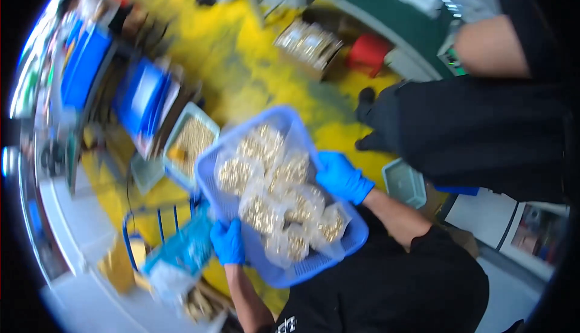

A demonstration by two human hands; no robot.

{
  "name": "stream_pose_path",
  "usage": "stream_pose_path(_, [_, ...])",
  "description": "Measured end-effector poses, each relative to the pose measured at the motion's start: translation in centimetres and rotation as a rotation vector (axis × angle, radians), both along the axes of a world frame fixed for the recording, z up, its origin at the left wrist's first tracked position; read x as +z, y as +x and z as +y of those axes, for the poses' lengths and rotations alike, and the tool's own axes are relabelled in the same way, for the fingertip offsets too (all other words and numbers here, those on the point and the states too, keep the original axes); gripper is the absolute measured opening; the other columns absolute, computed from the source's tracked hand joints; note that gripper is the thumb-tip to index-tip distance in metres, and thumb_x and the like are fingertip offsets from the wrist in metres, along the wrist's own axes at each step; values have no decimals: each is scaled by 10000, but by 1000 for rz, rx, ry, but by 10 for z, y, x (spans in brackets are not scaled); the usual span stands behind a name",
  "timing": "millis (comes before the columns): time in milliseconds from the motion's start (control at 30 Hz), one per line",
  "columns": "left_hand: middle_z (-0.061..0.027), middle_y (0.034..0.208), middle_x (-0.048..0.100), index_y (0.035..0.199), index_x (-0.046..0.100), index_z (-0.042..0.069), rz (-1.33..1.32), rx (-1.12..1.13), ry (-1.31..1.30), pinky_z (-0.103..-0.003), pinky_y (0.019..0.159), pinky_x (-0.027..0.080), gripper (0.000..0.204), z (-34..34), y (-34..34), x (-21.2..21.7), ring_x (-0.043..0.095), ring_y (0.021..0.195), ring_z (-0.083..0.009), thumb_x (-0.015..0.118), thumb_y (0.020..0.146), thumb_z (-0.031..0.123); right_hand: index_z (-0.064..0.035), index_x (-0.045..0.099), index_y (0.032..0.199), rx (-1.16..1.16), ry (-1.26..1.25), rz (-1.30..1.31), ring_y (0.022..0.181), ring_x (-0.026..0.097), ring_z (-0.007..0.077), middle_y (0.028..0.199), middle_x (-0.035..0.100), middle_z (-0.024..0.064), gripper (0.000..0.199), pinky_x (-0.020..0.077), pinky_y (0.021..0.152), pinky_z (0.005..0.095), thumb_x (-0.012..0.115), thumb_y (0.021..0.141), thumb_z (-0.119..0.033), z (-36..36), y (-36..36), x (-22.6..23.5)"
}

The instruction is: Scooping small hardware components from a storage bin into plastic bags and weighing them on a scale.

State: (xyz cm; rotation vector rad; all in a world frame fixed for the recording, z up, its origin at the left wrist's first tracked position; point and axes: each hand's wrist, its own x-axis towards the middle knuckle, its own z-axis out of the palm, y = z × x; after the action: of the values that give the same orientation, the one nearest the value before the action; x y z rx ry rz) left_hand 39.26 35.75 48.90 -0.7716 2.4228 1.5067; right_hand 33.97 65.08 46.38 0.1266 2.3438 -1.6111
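Basically, both blue-gloved hands carry one blue plastic basket — center of the frame, tilted, in front of the person's black shirt. Left hand grips the basket's lower-left side, fingers curled in at the edge; right hand clasps the right side near the upper corner, fingertips partly hidden, so their exact spread can't be told. Inside the basket: several clear plastic bags bunched together, touching and overlapping, each filled with small shiny gold-coloured pieces, too blurred to identify. Just beyond the basket's upper-left side sits a pale green tray holding thin gold-coloured rods. Left of the left hand, a blue metal frame and a teal plastic bag. Upper left: blue bins. Top center: a cardboard box with shiny contents, next to a red container, on yellow flooring. Right side — another person in dark clothes, with a pale green bin near them. Background is motion-blurred.
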Motion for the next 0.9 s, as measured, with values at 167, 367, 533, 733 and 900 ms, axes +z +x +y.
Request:
stream_pose_path(167, [-55, 822, 629, 919, 599, -20, 31, -185, 111, -268, 640, 441, 178, 31, -106, -1, 550, 706, -123, 573, 752, 34, -13, 466, 621, -174, -9, 7, 485, 440, 266, 539, 434, 169, 85, 334, 479, 407, 508, 609, -86, 39, -55, 7])
stream_pose_path(367, [-96, 628, 577, 706, 557, -6, 147, -539, -78, -329, 543, 412, 188, 71, -259, -15, 513, 585, -138, 637, 724, 163, 3, 531, 708, -430, 24, -14, 550, 459, 116, 547, 463, 74, 101, 373, 492, 335, 516, 629, -56, 77, -113, 7])
stream_pose_path(533, [-160, 577, 526, 681, 530, -9, 236, -884, -257, -364, 512, 393, 204, 144, -363, 3, 489, 520, -222, 615, 710, 174, 2, 555, 773, -804, -40, 118, 569, 475, 128, 614, 494, 45, 140, 402, 525, 311, 509, 642, -9, 94, -142, 2])
stream_pose_path(733, [-184, 594, 537, 662, 535, -4, 141, -1141, -175, -371, 514, 402, 192, 237, -460, 10, 495, 495, -228, 599, 698, 173, -19, 558, 745, -1084, -235, 65, 603, 434, 61, 631, 477, -31, 124, 380, 510, 254, 501, 641, 14, 130, -180, 11])
stream_pose_path(900, [-179, 611, 561, 694, 561, -3, 145, -1370, -257, -367, 530, 420, 182, 344, -532, -2, 527, 517, -246, 605, 696, 173, -33, 551, 748, -1262, -93, -8, 599, 429, 64, 636, 460, -42, 132, 376, 504, 251, 499, 640, 24, 191, -219, -28])
